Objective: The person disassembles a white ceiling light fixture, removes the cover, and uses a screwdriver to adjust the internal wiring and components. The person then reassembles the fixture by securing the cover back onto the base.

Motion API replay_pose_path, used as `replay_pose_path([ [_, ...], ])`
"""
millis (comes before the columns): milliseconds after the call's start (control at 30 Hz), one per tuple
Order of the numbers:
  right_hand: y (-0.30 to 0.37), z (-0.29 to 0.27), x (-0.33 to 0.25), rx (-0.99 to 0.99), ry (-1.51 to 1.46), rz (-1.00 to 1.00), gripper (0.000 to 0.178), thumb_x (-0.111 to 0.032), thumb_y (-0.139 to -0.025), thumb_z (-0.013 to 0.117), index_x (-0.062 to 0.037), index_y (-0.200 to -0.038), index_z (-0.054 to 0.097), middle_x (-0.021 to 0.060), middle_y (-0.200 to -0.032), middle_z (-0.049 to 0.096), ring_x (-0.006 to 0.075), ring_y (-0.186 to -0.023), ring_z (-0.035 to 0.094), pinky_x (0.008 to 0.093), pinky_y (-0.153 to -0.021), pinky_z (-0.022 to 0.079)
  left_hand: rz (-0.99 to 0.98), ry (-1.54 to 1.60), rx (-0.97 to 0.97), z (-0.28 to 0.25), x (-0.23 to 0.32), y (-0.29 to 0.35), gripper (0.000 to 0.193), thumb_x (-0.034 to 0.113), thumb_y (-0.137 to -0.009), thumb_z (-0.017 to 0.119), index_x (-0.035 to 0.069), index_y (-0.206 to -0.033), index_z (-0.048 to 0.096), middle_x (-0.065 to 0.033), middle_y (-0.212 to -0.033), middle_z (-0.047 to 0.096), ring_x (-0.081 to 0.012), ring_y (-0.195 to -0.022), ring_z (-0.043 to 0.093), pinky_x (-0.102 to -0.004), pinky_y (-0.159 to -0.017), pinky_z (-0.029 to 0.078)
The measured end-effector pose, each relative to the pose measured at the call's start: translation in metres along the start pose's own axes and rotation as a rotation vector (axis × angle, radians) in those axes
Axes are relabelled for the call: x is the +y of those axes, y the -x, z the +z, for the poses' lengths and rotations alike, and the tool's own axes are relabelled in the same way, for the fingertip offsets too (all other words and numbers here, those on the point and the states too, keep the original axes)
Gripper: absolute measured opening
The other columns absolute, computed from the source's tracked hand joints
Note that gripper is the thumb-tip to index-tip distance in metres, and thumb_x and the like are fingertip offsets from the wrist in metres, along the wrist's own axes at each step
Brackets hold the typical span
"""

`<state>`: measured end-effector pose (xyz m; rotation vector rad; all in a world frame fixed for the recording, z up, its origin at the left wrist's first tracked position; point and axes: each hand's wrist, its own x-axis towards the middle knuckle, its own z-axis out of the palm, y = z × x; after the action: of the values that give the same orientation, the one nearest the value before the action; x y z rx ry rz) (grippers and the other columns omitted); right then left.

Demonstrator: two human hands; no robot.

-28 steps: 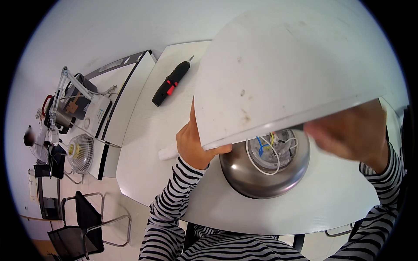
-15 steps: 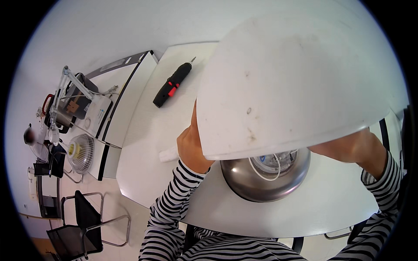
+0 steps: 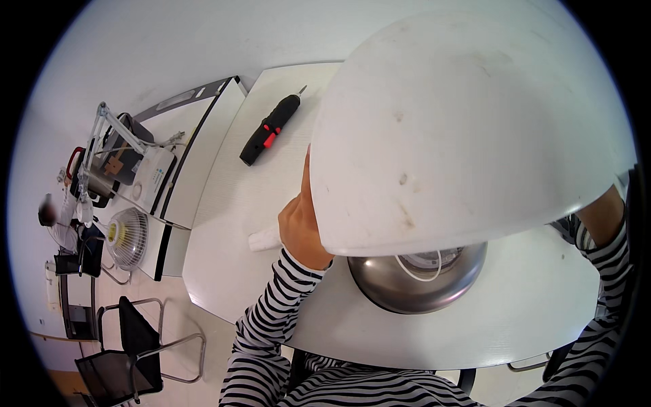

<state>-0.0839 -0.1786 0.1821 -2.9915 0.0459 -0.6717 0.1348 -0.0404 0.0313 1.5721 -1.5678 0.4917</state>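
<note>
The left hand has its grip closed on the left rim of a large white dome cover, fingers curled up behind the edge, while the right hand is hidden behind the dome's far rim, so only its striped forearm shows and I cannot tell how that grip stands, though it probably steadies the other side. The dome is lifted clear of the table and tilted toward the camera, which makes it fill most of the view and hide what lies beneath it; holding it at two opposite edges looks like the sensible way to keep so wide and shallow a shell level. Directly under its lower edge sits a round brushed-metal base, resting on the white table just in front of the person, with a loop of white wire showing inside it. Beyond, to the left of the dome, a black and red electric screwdriver lies flat on the table, well apart from both hands, its tip pointing away. Just beside the left hand a small white roll or tube lies on the table. Farther left, a second white table carries a cluttered frame and boxes, a small desk fan stands near it, and a black chair sits on the floor below.
</note>
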Motion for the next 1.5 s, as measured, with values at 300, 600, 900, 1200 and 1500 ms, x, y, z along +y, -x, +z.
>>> replay_pose_path([
  [300, 0.002, 0.001, -0.005, 0.069, 0.146, -0.096, 0.021, -0.017, -0.061, 0.071, -0.0030, -0.074, 0.062, 0.0038, -0.067, 0.060, 0.0175, -0.058, 0.058, 0.0268, -0.053, 0.048, -0.129, 0.157, 0.011, -0.005, 0.012, -0.009, 0.067, 0.019, -0.070, 0.060, -0.009, -0.123, 0.030, -0.0162, -0.110, 0.053, -0.0177, -0.049, 0.052, -0.0240, -0.049, 0.044],
  [600, 0.003, 0.000, -0.004, 0.124, 0.219, -0.156, 0.020, -0.018, -0.063, 0.072, -0.0026, -0.073, 0.062, 0.0030, -0.067, 0.061, 0.0171, -0.060, 0.059, 0.0262, -0.055, 0.048, -0.215, 0.075, -0.124, 0.000, 0.009, 0.004, 0.038, 0.024, -0.059, 0.062, 0.005, -0.092, 0.056, -0.0062, -0.083, 0.057, -0.0231, -0.070, 0.055, -0.0319, -0.063, 0.046],
  [900, -0.002, 0.009, 0.005, 0.291, 0.388, -0.409, 0.022, -0.020, -0.064, 0.072, -0.0035, -0.075, 0.063, 0.0028, -0.070, 0.062, 0.0166, -0.062, 0.060, 0.0257, -0.056, 0.049, 0.060, -0.050, -0.017, 0.005, 0.000, 0.003, 0.062, 0.019, -0.068, 0.061, -0.012, -0.116, 0.038, -0.0197, -0.093, 0.057, -0.0218, -0.051, 0.054, -0.0274, -0.048, 0.043],
  [1200, -0.002, 0.013, 0.012, 0.426, 0.401, -0.550, 0.023, -0.022, -0.064, 0.072, -0.0045, -0.078, 0.065, 0.0025, -0.073, 0.063, 0.0160, -0.063, 0.061, 0.0252, -0.057, 0.049, 0.004, 0.013, 0.009, 0.003, -0.005, 0.006, 0.064, 0.016, -0.070, 0.060, -0.010, -0.121, 0.032, -0.0144, -0.078, 0.059, -0.0212, -0.050, 0.053, -0.0269, -0.048, 0.043],
  [1500, 0.006, 0.002, -0.003, 0.163, 0.461, -0.346, 0.024, -0.023, -0.065, 0.071, -0.0051, -0.079, 0.064, 0.0035, -0.075, 0.063, 0.0160, -0.064, 0.060, 0.0249, -0.056, 0.049, -0.067, 0.093, -0.021, 0.002, 0.003, 0.001, 0.068, 0.019, -0.069, 0.060, -0.010, -0.122, 0.030, -0.0105, -0.062, 0.051, -0.0224, -0.048, 0.045, -0.0292, -0.045, 0.039],
])
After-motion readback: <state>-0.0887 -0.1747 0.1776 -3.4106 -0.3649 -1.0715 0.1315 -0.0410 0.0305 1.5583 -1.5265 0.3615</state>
